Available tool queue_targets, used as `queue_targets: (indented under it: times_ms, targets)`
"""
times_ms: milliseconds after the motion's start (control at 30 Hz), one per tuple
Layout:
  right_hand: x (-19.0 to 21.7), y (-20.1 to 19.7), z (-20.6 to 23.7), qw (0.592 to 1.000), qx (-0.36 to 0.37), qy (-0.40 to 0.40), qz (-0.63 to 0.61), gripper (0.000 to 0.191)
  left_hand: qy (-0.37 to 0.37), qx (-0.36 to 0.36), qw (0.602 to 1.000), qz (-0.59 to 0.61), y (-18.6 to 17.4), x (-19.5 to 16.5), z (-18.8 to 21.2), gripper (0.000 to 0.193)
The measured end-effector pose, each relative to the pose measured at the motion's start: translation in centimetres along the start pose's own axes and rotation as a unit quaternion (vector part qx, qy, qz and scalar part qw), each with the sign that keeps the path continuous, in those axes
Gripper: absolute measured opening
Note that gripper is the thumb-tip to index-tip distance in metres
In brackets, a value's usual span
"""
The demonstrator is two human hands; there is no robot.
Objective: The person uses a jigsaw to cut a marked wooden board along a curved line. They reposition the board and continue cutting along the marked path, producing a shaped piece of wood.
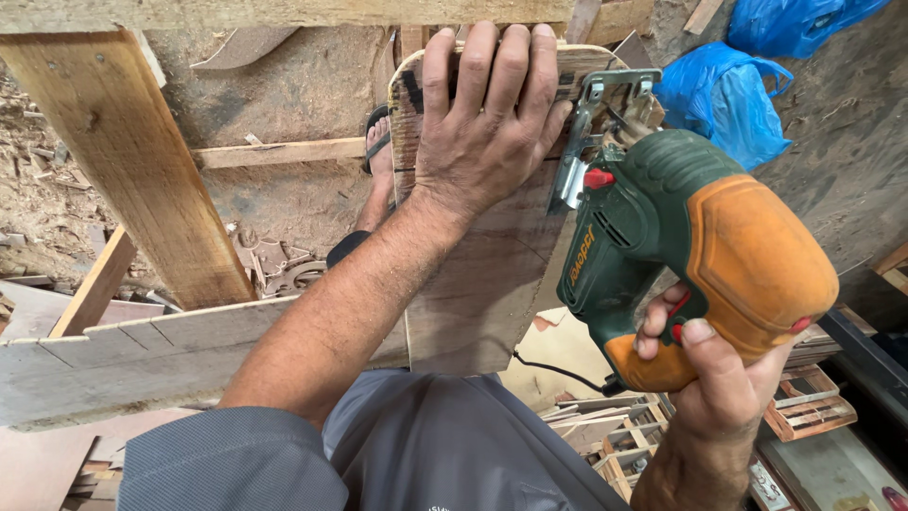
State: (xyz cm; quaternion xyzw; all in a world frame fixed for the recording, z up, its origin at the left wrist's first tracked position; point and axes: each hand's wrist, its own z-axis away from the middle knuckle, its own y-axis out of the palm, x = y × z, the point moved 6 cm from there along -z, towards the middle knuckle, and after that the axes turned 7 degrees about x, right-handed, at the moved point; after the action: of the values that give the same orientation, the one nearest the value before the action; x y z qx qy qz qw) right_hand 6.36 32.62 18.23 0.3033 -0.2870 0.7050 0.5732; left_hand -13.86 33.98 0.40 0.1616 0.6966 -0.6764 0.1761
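My left hand (487,118) lies flat, fingers spread, on the far end of a brown wooden board (478,284) with a rounded top edge. My right hand (719,378) grips the handle of a green and orange jigsaw (681,237). The saw's metal base plate (605,104) rests at the board's right edge, just right of my left fingers. The blade is hidden behind the base plate. A black cord runs from the back of the saw toward my body.
A thick plank (132,161) leans at the left over a sawdust-covered floor. A grey weathered board (142,355) crosses below it. Blue plastic bags (728,95) lie at the upper right. Wood offcuts and small frames (804,402) are piled at the lower right. A sandalled foot (378,142) shows beyond the board.
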Motion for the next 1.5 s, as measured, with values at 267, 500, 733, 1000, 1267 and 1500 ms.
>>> queue_targets:
  times_ms: [267,500,733,1000,1267,1500]
  targets:
    - [0.2,0.1,-0.3,1.000,0.008,-0.004,0.010,0.052,0.001,-0.007,1.000,0.002,-0.1,0.1,-0.1,0.057]
    - [0.6,0.3,-0.5,1.000,-0.006,0.005,0.017,0.047,0.002,-0.004,1.000,0.000,-0.1,0.0,0.0,0.057]
    - [0.9,0.4,-0.9,1.000,0.004,-0.003,0.027,0.050,0.000,-0.002,1.000,0.001,-0.1,0.0,-0.1,0.057]
    - [0.9,0.2,-1.0,0.999,0.015,0.003,0.031,0.046,0.000,-0.003,1.000,-0.002,-0.1,0.0,0.0,0.057]
    - [1.2,-0.1,-1.3,0.999,0.017,0.012,0.033,0.050,0.001,-0.008,1.000,0.000,-0.1,0.0,-0.1,0.057]
    - [1.3,-0.3,-1.4,0.999,0.034,0.014,0.016,0.043,0.001,-0.011,1.000,-0.008,-0.2,0.1,0.0,0.058]
